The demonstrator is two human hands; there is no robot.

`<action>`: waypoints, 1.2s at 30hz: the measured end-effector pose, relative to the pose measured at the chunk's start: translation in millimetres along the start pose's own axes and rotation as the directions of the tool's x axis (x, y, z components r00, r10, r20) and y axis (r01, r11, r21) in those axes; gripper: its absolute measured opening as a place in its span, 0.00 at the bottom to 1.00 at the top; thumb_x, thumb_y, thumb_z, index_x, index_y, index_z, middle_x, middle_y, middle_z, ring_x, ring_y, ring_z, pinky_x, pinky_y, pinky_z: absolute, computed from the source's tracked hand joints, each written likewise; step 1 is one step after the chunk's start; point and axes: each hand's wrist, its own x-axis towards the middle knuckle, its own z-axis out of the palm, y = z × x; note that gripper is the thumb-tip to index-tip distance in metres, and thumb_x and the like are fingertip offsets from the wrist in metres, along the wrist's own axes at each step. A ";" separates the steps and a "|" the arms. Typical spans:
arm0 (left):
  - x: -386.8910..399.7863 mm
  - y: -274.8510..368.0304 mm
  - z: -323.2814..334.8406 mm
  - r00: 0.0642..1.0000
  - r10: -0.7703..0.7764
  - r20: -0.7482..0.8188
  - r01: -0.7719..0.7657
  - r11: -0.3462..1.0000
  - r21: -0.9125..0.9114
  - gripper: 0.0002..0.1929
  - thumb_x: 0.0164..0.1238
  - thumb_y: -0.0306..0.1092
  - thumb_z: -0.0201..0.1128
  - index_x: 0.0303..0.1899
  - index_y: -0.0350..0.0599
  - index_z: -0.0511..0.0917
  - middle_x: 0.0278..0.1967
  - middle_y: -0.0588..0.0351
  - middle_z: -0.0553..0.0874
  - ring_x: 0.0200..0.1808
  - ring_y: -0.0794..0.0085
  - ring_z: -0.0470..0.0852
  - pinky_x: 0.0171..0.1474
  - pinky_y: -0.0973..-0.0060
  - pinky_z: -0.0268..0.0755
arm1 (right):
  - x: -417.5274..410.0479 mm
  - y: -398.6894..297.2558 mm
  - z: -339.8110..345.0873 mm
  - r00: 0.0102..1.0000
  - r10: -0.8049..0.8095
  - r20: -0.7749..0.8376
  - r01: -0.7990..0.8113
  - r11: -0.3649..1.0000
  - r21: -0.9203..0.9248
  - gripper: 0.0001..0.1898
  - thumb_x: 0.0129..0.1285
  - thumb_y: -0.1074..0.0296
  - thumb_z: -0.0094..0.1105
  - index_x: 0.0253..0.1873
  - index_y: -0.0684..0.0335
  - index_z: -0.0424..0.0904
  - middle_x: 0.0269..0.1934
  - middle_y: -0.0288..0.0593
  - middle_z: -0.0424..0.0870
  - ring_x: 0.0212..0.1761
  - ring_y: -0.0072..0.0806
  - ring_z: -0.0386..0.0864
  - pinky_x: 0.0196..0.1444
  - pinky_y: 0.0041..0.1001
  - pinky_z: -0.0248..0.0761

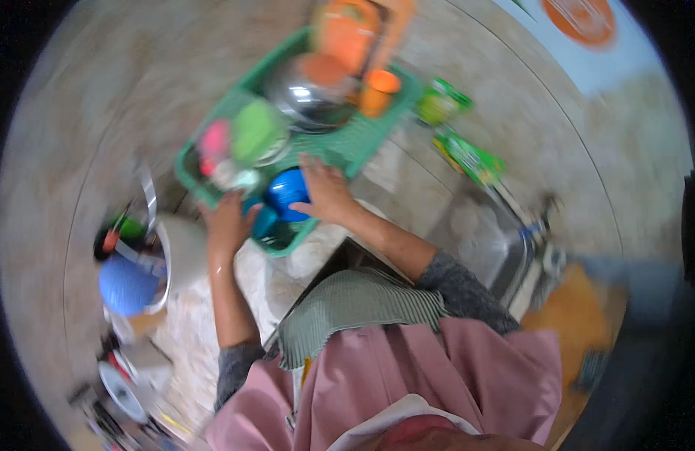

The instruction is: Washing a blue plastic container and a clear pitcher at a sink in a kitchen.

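Observation:
A green plastic dish basket (375, 132) lies tilted in front of me, somewhat blurred. At its near left rim is my left hand (226, 225), thumb towards a teal cup (263, 220) and fingers over the edge. My right hand (328, 194) has its fingers spread at a blue bowl (285, 194), with the thumb against it. Whether either hand grips is unclear. Farther up the basket are a light green item (257, 132), a pink item (214, 140), a shiny metal bowl (308, 96) and an orange cup (378, 93).
Two green packets (446, 101) (471, 158) lie right of the basket, beyond a metal sink (477, 242) with a tap (533, 228). On the left stands a white bucket (181, 259) holding a blue round item (128, 284). A blurred white appliance (136, 377) is nearer me.

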 end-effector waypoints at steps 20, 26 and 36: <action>-19.0 246.8 17.4 0.720 0.674 0.163 -0.534 0.689 -0.490 0.15 0.69 0.32 0.62 0.56 0.47 0.80 0.58 0.51 0.83 0.63 0.54 0.78 0.77 0.44 0.44 | -415.5 328.7 19.6 0.527 0.843 0.113 -0.817 0.538 -0.207 0.10 0.66 0.58 0.60 0.46 0.52 0.87 0.42 0.46 0.88 0.46 0.47 0.84 0.48 0.46 0.76; -15.5 321.2 53.2 0.625 0.757 0.190 -0.545 0.598 -0.587 0.15 0.72 0.33 0.60 0.57 0.47 0.79 0.58 0.50 0.82 0.63 0.52 0.77 0.75 0.43 0.50 | -443.1 347.1 5.4 0.714 0.699 0.029 -0.678 0.702 -0.217 0.08 0.64 0.65 0.60 0.45 0.53 0.87 0.43 0.41 0.89 0.42 0.43 0.86 0.46 0.46 0.76; -36.3 461.6 269.6 0.469 0.572 0.672 0.374 0.561 -0.739 0.32 0.74 0.54 0.61 0.70 0.43 0.66 0.63 0.47 0.77 0.62 0.60 0.77 0.63 0.69 0.71 | -432.6 397.6 -55.8 0.667 0.605 0.434 -0.594 0.082 0.800 0.15 0.66 0.53 0.66 0.38 0.61 0.83 0.29 0.36 0.82 0.29 0.23 0.80 0.34 0.25 0.73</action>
